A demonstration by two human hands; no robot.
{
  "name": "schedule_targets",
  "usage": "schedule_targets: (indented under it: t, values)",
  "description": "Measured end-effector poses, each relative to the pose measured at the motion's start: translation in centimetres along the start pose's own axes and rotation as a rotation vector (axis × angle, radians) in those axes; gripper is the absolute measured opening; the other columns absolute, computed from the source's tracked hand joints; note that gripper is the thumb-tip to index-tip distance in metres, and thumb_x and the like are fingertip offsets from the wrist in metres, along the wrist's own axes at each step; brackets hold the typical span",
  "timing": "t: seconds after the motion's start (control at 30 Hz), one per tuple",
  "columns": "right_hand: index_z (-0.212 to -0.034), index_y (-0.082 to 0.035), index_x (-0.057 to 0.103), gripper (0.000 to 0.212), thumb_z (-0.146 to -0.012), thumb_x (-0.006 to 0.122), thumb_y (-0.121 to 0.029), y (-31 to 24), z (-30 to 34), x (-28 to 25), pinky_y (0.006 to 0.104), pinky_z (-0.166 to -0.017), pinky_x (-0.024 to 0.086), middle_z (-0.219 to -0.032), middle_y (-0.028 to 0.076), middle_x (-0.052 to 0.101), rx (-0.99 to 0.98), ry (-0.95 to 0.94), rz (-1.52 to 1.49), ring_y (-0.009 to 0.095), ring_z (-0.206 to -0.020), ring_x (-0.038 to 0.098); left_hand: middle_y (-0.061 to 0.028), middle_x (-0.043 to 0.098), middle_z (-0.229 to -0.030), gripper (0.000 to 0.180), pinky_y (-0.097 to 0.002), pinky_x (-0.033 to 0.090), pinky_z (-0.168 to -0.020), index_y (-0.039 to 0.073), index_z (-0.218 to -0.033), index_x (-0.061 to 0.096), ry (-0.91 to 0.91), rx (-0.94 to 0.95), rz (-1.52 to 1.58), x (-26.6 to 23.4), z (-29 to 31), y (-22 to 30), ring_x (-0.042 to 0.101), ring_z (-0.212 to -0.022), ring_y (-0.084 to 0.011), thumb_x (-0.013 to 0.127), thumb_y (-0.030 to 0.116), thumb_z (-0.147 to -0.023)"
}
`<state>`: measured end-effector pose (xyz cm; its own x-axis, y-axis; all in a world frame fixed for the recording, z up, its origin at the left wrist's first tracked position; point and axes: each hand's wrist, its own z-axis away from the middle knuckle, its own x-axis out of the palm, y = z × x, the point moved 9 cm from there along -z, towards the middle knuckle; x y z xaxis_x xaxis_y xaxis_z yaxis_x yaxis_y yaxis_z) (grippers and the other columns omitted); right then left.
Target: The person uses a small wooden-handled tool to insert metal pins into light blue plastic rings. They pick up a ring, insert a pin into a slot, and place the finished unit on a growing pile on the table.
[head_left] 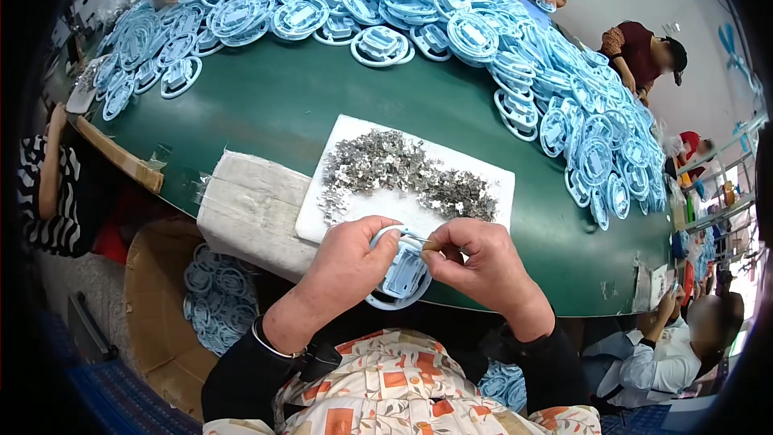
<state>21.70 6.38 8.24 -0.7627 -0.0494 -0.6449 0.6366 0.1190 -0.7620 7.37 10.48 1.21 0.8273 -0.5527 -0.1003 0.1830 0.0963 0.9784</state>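
Note:
My left hand (352,251) is closed on the upper left rim of a light blue plastic ring-shaped part (403,274), which has a boxy battery-like compartment in its middle. The part hangs tilted over the near table edge. At its upper right, my right hand (483,260) pinches with thumb and forefinger. A thin, dark sliver shows between the fingertips and the rim, too small to name. Just beyond my hands, a heap of small metal clips (398,167) lies on a white foam board (386,213).
A big pile of similar blue parts (475,36) spreads across the far and right side of the green table (266,105). Left of the board lies a wrapped white block (250,201). A cardboard box (153,306) holds more blue parts. Several people sit around the table.

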Motion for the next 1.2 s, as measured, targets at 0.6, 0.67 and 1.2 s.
schedule_targets:
  t: [0.6,0.67,1.2]
  values:
    - [-0.097,-0.006,0.069,0.009,-0.089,0.069,-0.009,-3.4,0.5,0.4,0.0418,-0.062,0.055,-0.081,0.011,0.067,-0.069,0.011,0.334,0.032,-0.070,0.068,-0.0263,0.069,-0.081,0.026,-0.0480,0.055,-0.070,-0.003,-0.103,0.071,0.056,0.102,-0.185,-0.3,0.2,1.2,0.069,-0.078,-0.0431,0.057,0.018,-0.097]
    - [-0.104,-0.005,0.070,0.013,-0.091,0.068,-0.008,-2.7,1.0,0.0,0.0420,-0.062,0.055,-0.081,0.012,0.068,-0.032,0.023,0.273,0.033,-0.070,0.068,-0.0241,0.070,-0.082,0.027,-0.0443,0.055,-0.070,-0.004,-0.106,0.070,0.043,0.100,-0.199,-0.3,0.1,1.0,0.070,-0.077,-0.0364,0.057,0.019,-0.098]
    - [-0.138,-0.011,0.061,0.043,-0.095,0.065,-0.008,-0.7,3.3,0.9,0.0410,-0.062,0.056,-0.085,0.017,0.071,0.030,0.010,0.146,0.035,-0.069,0.070,-0.0182,0.074,-0.083,0.032,-0.0356,0.055,-0.067,-0.006,-0.112,0.070,0.028,0.056,-0.230,-0.1,-0.2,0.5,0.072,-0.073,-0.0216,0.056,0.019,-0.099]
